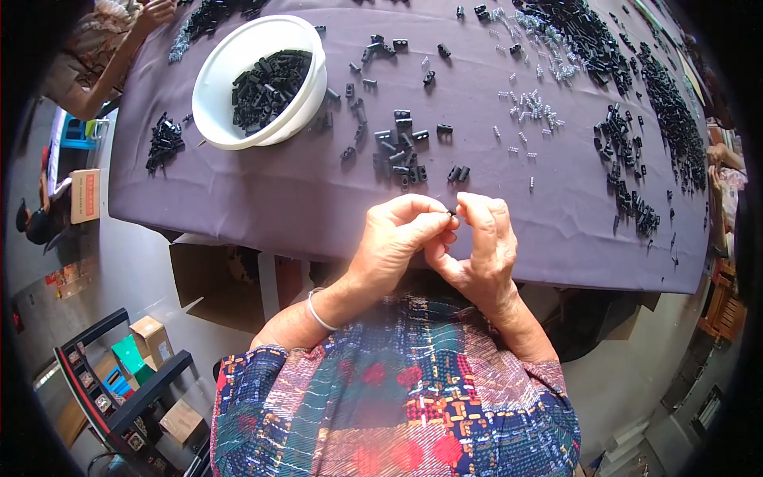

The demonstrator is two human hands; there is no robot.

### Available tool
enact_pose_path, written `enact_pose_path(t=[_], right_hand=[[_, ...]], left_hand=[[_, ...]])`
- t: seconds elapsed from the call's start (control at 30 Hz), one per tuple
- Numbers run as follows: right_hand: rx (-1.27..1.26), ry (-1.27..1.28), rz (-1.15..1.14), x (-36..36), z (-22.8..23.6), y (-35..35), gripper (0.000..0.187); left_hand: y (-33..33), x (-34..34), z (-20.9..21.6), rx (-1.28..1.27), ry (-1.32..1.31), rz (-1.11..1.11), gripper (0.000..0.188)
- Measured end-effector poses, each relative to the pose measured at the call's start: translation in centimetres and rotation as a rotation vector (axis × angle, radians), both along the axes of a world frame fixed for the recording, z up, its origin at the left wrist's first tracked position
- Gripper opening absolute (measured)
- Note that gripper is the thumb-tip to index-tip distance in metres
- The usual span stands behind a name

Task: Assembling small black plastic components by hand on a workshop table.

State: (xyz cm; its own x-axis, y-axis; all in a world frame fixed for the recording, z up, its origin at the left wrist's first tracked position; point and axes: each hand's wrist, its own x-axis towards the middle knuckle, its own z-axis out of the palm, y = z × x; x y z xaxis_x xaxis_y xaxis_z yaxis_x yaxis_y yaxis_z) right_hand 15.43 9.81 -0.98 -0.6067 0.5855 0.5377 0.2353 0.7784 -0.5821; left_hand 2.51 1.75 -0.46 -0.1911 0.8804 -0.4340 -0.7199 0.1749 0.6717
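Note:
My left hand (397,238) and my right hand (481,242) meet fingertip to fingertip over the near edge of a table covered in purple cloth (262,191). Between the fingertips of both hands sits a tiny black plastic part (452,212), mostly hidden by the fingers. Just beyond my hands lies a small cluster of black plastic clips (400,151). A white bowl (218,71) holding many black parts stands at the far left of the table.
Small clear springs (531,107) are scattered at the middle right. Long heaps of black parts (675,119) run along the right side. Another person's arm (119,48) reaches in at top left. Cardboard boxes (151,338) and a rack sit on the floor at left.

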Motion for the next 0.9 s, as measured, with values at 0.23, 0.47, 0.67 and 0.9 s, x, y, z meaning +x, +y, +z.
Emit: enact_pose_path(t=[0.23,0.47,0.67,0.9], right_hand=[[0.086,-0.173,0.023,0.2,1.4,0.0,0.042],[0.095,-0.267,0.039,0.3,1.6,0.0,0.038],[0.132,-0.177,0.039,0.7,1.5,1.0,0.029],[0.180,-0.118,0.020,0.5,0.4,1.9,0.019]], left_hand=[[-0.1,0.3,0.1,-0.002,0.006,0.030,0.012],[-0.2,0.1,0.2,-0.025,0.040,-0.030,0.013],[-0.2,-0.1,0.1,-0.019,-0.033,-0.080,0.019],[0.2,-0.2,0.4,-0.052,0.064,-0.070,0.019]])
